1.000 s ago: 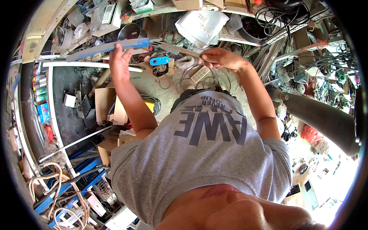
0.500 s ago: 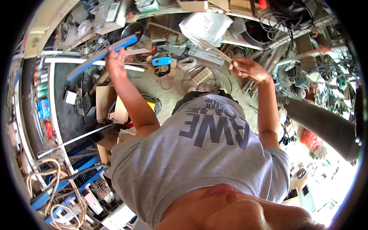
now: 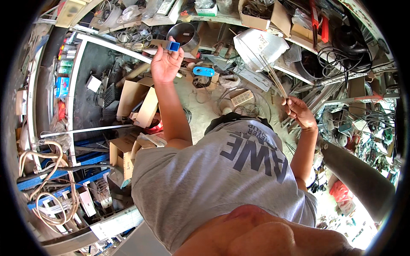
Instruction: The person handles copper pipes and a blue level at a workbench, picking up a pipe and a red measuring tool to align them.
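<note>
My left hand [image 3: 167, 65] is raised at the upper left of centre, palm showing, with its fingers and thumb around a blue square tube [image 3: 173, 46]. The tube's open end faces me, so most of its length is hidden. Off to the right, my right hand [image 3: 300, 112] pinches a few thin rods [image 3: 273, 76] near their lower ends. They point up and to the left, passing in front of a pale, crumpled sheet-like piece [image 3: 258, 49] by the shelf. A metal pot [image 3: 183, 35] sits just beyond my left hand.
Cardboard boxes [image 3: 136, 101] stand left of my arm. On the floor are a power strip [image 3: 241, 98] and a blue oblong piece [image 3: 203, 71]. A white metal frame [image 3: 73, 98] lies at left. Cluttered shelving [image 3: 232, 19] spans the back; a dark fan blade-like piece [image 3: 358, 179] juts in at right.
The blue tube has swung from lying sideways to pointing its end at me. In the picture, both hands sit farther right, the right one also lower; the whole view has shifted.
</note>
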The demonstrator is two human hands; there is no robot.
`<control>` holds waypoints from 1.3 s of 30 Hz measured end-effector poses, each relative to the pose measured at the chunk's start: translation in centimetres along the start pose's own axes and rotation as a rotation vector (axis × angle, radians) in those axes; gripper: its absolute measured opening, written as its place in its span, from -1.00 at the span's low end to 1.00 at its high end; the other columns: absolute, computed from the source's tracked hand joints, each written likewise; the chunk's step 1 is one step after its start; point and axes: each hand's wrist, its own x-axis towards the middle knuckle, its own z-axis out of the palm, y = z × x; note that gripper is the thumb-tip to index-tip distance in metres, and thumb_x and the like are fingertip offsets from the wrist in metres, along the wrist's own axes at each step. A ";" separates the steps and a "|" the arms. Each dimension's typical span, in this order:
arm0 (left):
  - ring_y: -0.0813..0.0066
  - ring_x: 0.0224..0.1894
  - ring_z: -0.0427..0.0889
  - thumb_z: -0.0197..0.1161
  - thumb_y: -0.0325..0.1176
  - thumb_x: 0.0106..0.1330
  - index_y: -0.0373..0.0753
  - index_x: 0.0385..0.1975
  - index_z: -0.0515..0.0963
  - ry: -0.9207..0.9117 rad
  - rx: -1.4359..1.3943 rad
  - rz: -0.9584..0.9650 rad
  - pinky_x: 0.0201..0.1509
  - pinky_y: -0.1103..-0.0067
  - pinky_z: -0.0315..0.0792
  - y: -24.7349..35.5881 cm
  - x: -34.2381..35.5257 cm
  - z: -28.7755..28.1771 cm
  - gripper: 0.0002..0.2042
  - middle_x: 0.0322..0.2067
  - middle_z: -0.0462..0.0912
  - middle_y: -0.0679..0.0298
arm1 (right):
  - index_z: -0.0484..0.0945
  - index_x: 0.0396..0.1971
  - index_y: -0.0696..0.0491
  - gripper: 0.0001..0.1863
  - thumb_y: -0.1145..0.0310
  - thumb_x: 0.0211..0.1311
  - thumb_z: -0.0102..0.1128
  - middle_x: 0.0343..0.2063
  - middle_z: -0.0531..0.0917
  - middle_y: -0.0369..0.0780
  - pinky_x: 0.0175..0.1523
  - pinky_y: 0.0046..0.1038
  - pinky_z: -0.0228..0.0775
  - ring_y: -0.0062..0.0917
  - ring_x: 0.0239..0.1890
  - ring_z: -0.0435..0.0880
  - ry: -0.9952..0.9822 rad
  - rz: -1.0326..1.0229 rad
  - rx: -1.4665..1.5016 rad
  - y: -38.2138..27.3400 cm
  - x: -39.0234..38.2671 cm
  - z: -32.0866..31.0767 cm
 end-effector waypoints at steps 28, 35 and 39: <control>0.51 -0.05 0.44 0.11 -0.35 0.30 -0.31 0.07 0.26 0.011 1.393 0.275 0.04 0.57 0.32 -9.6 -3.6 7.0 -0.61 -0.06 0.50 0.13 | 0.21 -0.04 0.24 -0.71 0.35 0.39 -0.28 -0.18 0.52 -0.06 -0.10 -0.56 0.56 -0.42 -0.13 0.60 -0.158 0.015 0.430 -1.1 13.7 12.1; 0.35 0.02 0.45 0.08 -0.29 0.31 -0.35 0.10 0.25 0.141 1.294 0.251 0.14 0.40 0.32 -8.1 -2.9 5.7 -0.58 -0.02 0.46 0.07 | 0.36 -0.11 0.25 -0.70 0.31 0.36 -0.16 -0.25 0.56 -0.16 -0.19 -0.65 0.56 -0.57 -0.21 0.61 -0.174 0.045 0.247 -0.6 13.6 11.2; 0.31 0.03 0.45 0.12 -0.27 0.28 -0.33 0.09 0.26 0.221 1.129 0.224 0.15 0.36 0.33 -6.8 -2.3 3.2 -0.56 -0.01 0.45 0.06 | 0.42 -0.10 0.21 -0.68 0.28 0.32 -0.06 -0.33 0.58 -0.27 -0.37 -0.80 0.50 -0.74 -0.37 0.58 -0.151 0.084 0.045 -0.7 12.9 11.0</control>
